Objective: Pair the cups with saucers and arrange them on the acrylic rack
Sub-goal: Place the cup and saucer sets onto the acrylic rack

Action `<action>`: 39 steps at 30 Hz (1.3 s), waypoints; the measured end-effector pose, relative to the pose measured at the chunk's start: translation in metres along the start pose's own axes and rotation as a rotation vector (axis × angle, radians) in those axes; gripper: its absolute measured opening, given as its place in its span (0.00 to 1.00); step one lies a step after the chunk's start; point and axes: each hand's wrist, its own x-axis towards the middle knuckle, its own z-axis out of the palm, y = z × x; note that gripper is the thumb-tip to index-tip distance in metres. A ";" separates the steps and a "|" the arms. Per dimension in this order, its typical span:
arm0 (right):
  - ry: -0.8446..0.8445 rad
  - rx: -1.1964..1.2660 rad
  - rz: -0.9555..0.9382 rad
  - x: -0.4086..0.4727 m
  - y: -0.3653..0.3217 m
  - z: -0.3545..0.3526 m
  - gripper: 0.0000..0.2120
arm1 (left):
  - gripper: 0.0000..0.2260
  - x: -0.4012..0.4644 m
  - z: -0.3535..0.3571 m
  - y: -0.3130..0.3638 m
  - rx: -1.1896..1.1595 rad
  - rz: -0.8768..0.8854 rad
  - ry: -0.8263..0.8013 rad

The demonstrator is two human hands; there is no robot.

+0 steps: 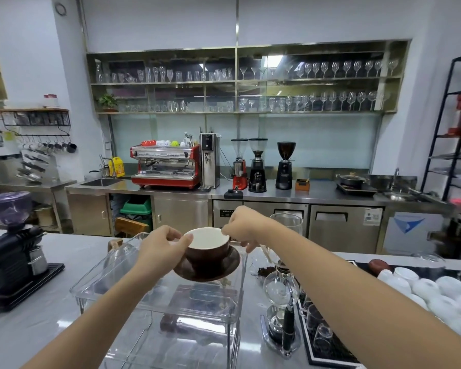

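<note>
A brown cup point(210, 255) with a white inside sits on a brown saucer point(224, 270), both held in the air above the back of the clear acrylic rack point(133, 296). My left hand point(163, 249) grips the saucer's left edge from below, its thumb touching the cup's rim. My right hand point(244, 227) pinches the far right side of the cup's rim. The rack's top shelf is bare under the saucer. Several white cups point(431, 291) lie upside down at the right on a black mat point(328, 352).
A glass siphon coffee maker point(280, 288) stands close to the rack's right side. A black grinder point(11, 251) sits at the left of the steel counter point(37, 328). Glasses stand on the black mat. Behind are an espresso machine point(165, 166) and grinders.
</note>
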 end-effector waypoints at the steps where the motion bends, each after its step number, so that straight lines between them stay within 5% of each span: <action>1: 0.015 -0.013 -0.013 -0.003 0.000 -0.002 0.08 | 0.12 -0.002 0.000 0.003 0.015 0.033 0.013; 7: 0.078 -0.042 -0.101 -0.032 0.005 -0.009 0.20 | 0.15 -0.028 -0.010 0.022 0.141 0.305 0.074; 11: 0.125 -0.082 -0.187 -0.061 0.011 -0.013 0.19 | 0.16 -0.057 -0.019 0.034 0.186 0.454 0.070; 23: 0.172 -0.020 -0.354 -0.148 0.048 0.013 0.18 | 0.28 -0.142 -0.018 0.036 0.083 0.548 -0.047; 39: 0.263 -0.021 -0.276 -0.220 0.151 0.106 0.26 | 0.24 -0.245 0.021 -0.029 0.223 0.576 -0.203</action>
